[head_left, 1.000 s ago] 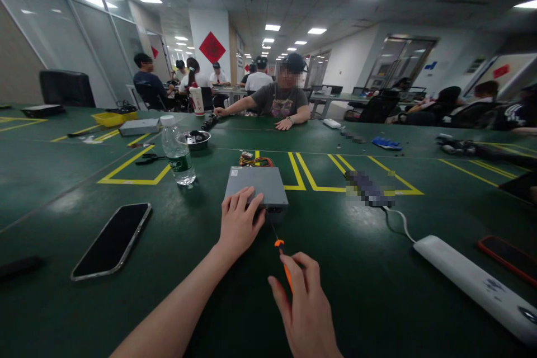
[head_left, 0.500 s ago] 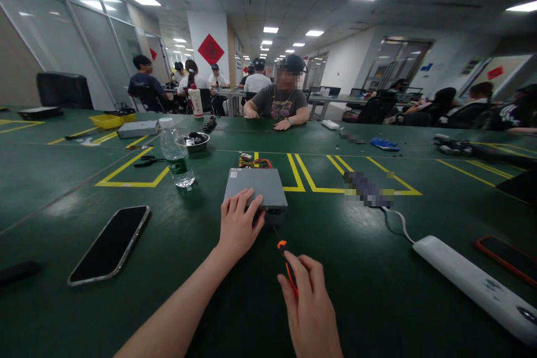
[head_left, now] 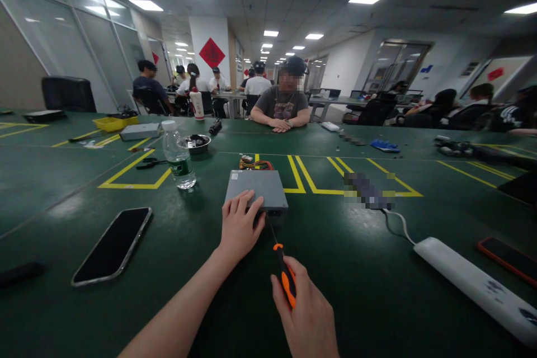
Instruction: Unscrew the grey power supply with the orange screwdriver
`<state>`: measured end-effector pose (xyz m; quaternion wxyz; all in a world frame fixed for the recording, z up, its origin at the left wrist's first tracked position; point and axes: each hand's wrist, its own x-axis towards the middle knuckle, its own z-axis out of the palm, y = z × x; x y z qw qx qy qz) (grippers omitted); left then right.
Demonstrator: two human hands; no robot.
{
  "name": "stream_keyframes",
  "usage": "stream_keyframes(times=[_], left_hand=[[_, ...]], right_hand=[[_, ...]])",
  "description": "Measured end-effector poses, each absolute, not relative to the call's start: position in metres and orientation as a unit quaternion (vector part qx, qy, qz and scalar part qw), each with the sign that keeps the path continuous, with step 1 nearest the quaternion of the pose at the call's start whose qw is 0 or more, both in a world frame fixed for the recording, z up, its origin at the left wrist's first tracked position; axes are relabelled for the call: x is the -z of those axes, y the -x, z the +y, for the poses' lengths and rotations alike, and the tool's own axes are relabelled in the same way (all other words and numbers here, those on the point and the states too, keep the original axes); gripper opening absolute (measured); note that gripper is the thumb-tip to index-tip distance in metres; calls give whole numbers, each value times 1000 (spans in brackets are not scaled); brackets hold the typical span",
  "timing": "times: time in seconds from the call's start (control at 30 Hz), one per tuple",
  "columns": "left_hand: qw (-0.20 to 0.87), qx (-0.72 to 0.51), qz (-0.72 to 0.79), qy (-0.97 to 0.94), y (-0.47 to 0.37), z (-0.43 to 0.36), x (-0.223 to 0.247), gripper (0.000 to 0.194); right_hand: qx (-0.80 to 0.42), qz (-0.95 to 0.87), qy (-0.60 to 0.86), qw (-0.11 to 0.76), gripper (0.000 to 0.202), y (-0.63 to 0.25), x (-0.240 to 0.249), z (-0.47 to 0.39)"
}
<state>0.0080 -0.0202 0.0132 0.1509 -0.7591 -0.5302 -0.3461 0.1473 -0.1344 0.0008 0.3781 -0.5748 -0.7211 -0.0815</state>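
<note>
A grey metal computer power supply (head_left: pixel 262 183) lies on the green table, a bundle of coloured wires (head_left: pixel 257 164) at its far side. My left hand (head_left: pixel 242 222) grips its near left edge, fingers over the top and thumb down by the front face. My right hand (head_left: pixel 304 302) is closed around the black and orange handle of a screwdriver (head_left: pixel 287 277). The thin shaft points up toward the front face of the power supply. Whether its tip touches the case or a screw, I cannot tell.
Left of the power supply stand a water bottle (head_left: pixel 178 159) and a metal bowl (head_left: pixel 197 144); a phone (head_left: pixel 113 246) lies nearer. A white power strip (head_left: pixel 470 285) and an orange-edged phone (head_left: pixel 507 257) are on the right. Across the table sits a person (head_left: pixel 283 103).
My right hand has turned the screwdriver more upright, showing more of its handle and shaft. My left hand stays on the power supply. The person opposite has brought their hands together.
</note>
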Motion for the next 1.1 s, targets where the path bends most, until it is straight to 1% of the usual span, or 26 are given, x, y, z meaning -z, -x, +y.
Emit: stream_keyframes(times=[0.07,0.27,0.4,0.5,0.77,0.97,1.1], left_hand=[[150,347,-530,759,-8,-21,-13,29],[140,351,-532,758,-7,-21,-14,29],[135,349,-530,761,-7,-21,-15,29],[140,349,-530,760,-6,-21,-15,29],[157,353,-525,758,-7,-20,-15,30],[151,344,-531,759,-7,-21,-15,30],[142,336,-536,761,-6,-20,-14,30]], right_hand=[[99,-731,563,373,37,-147,-2,-134],[116,-737,533,400,25,-167,-1,-138],[107,-684,573,440,27,-181,3,-139],[88,-663,590,452,31,-181,4,-138],[68,-663,594,450,33,-177,7,-134],[75,-677,593,430,32,-183,8,-134],[69,-671,591,443,32,-183,8,-134]])
